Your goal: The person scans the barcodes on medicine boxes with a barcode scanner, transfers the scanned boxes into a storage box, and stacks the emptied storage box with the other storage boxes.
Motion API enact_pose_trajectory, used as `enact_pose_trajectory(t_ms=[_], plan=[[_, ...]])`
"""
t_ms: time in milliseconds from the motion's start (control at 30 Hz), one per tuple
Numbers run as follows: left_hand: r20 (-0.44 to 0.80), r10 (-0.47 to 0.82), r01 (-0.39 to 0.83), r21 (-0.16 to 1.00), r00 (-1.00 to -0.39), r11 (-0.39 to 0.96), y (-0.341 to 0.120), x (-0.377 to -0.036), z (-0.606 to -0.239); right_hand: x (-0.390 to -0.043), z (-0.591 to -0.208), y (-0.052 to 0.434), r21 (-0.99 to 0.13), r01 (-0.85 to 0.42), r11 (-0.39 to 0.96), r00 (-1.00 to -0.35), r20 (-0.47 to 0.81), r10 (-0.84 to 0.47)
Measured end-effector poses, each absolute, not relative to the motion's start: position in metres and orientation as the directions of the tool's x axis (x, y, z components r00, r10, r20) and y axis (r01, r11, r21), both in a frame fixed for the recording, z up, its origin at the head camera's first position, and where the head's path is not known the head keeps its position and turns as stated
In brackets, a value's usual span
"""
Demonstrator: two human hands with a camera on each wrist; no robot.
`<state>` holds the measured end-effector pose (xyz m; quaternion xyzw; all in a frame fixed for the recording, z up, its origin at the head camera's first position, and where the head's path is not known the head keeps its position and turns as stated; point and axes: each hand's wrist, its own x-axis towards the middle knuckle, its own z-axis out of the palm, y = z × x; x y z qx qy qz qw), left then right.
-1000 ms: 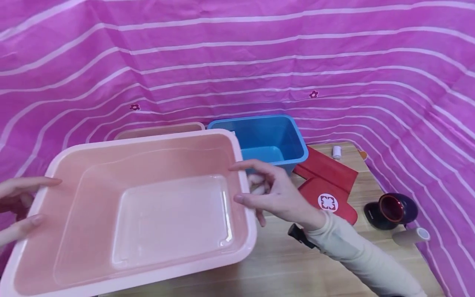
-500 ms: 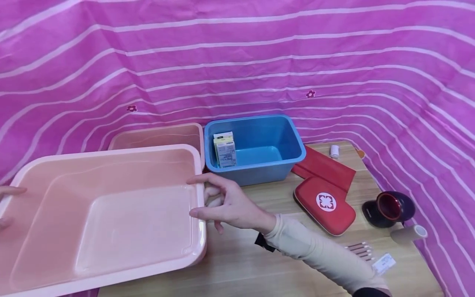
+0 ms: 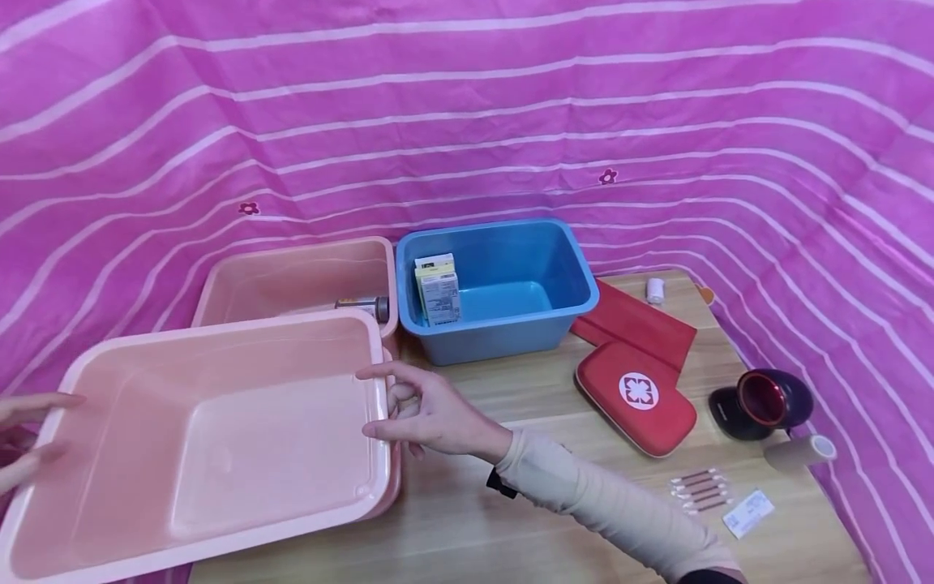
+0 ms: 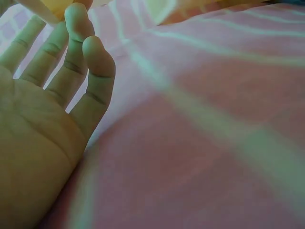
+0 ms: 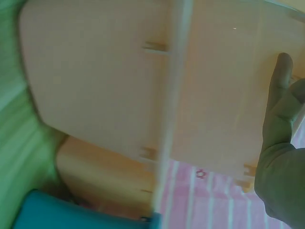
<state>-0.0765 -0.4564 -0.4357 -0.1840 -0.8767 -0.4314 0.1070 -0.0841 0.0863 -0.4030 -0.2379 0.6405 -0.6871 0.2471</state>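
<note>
Over the near left part of the wooden table (image 3: 511, 519), both hands carry a large pale pink tub (image 3: 219, 438) by its short ends. The right hand (image 3: 426, 414) comes in from the right on a cream sleeve (image 3: 606, 507); its thumb and forefinger lie straight along the tub's right rim, pinching it between them, while the other fingers curl loosely behind the wall. The left hand (image 3: 25, 438) shows only at the frame's left edge, its fingers (image 3: 44, 401) straight and slightly spread against the tub's left end. From the left wrist view the left palm (image 4: 33, 143) is open, its fingers side by side and barely bent.

Three tubs are in view: the held pink one, a second pink tub (image 3: 292, 280) just behind it, and one blue tub (image 3: 511, 324) beside that. The blue tub holds one upright box (image 3: 438, 289); the rear pink tub holds one small dark bottle (image 3: 363, 306) lying on its side. To the right lie one red pouch (image 3: 635, 397) with a white emblem, one flat red sleeve (image 3: 635, 324), one dark purple cup (image 3: 762, 403) tipped on its side, one tape roll (image 3: 803, 453), one small white roll (image 3: 656, 290), about four cotton swabs (image 3: 700, 488) and one small packet (image 3: 749, 513).

The held tub is rectangular with rounded corners, glossy, shallow-walled and broad-rimmed, tilted toward the camera and overhanging the table's left edge. From the right wrist view its underside (image 5: 105, 81) shows small moulded ribs.
</note>
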Motion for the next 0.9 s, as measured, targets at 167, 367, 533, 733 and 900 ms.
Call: enact_pose_trajectory(t_ms=[167,367,533,733,900], plan=[[0.341,0.257,0.427,0.702,-0.904,0.570,-0.427,-0.062,-0.428,-0.084,-0.421,0.085,-0.998,0.049,0.038,-0.771,-0.062,-0.634],[0.368,0.334,0.493,0.726,-0.868,0.480,-0.411,-0.057,-0.436,-0.090,-0.438,0.084,-0.991,0.028,0.130,-0.766,-0.105,-0.634],[0.274,0.319,0.414,0.714,-0.907,0.565,-0.409,-0.050,-0.444,-0.091,-0.447,0.082,-0.979,-0.007,0.202,-0.773,-0.123,-0.622],[0.204,0.286,0.344,0.695,-0.936,0.631,-0.409,-0.046,-0.447,-0.090,-0.455,0.080,-0.969,0.011,0.246,-0.776,-0.164,-0.609],[0.250,0.294,0.386,0.623,-0.923,0.681,-0.403,-0.048,-0.440,-0.088,-0.453,0.082,-0.964,-0.034,0.264,-0.783,-0.139,-0.607]])
